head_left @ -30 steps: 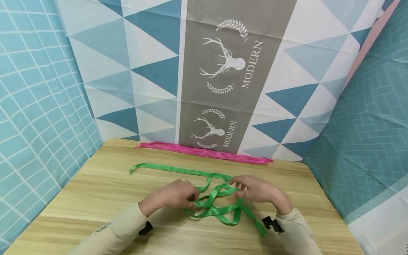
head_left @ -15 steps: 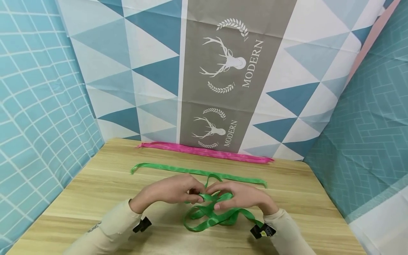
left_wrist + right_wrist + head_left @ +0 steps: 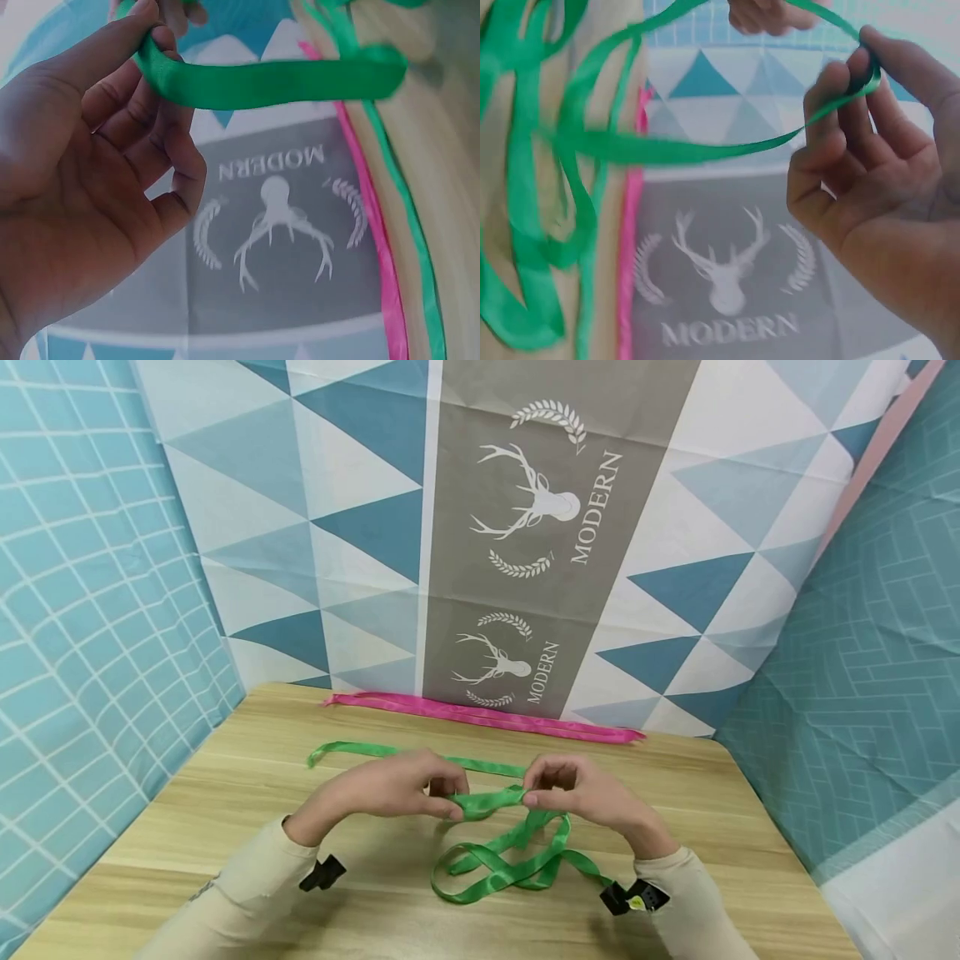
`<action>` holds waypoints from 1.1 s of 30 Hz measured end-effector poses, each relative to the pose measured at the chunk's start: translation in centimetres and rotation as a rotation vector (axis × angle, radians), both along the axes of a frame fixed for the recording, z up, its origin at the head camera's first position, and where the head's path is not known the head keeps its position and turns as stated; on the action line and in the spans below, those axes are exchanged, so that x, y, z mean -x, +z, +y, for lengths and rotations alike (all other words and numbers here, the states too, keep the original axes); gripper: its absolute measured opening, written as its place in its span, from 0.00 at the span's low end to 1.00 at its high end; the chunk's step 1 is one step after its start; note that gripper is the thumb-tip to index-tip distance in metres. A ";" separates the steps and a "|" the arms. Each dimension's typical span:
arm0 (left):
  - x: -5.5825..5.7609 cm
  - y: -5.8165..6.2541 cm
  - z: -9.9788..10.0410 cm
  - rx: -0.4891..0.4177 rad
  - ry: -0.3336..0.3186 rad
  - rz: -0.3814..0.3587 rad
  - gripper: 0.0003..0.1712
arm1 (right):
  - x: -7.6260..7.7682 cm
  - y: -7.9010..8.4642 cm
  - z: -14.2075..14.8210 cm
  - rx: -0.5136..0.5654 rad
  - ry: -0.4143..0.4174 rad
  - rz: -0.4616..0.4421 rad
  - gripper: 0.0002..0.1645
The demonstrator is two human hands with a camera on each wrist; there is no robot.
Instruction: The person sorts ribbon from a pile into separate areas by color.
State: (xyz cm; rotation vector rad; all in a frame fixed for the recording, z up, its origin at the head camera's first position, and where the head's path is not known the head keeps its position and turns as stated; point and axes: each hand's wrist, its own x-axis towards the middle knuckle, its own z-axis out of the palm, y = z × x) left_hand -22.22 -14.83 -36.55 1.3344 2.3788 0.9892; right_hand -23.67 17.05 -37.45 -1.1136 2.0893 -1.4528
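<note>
Crossing between fingers (image 3: 546, 767), green ribbon (image 3: 486, 804); seemingly pinched

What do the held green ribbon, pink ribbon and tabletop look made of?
Green ribbon: likely satin, glossy, from the highlights along its folds.
Pink ribbon: similar satin-like fabric, perhaps, given its soft sheen.
Tabletop: smooth wood or wood-look laminate, by its streaked grain; can't tell which.

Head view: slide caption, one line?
Left hand and right hand pinch a green ribbon above a wooden table; a pink ribbon lies along the far edge.
</note>
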 end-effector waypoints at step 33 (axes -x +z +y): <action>5.1 -2.3 -15.1 -0.053 0.406 -0.132 0.10 | 2.8 -0.1 9.8 -0.126 -0.489 0.186 0.09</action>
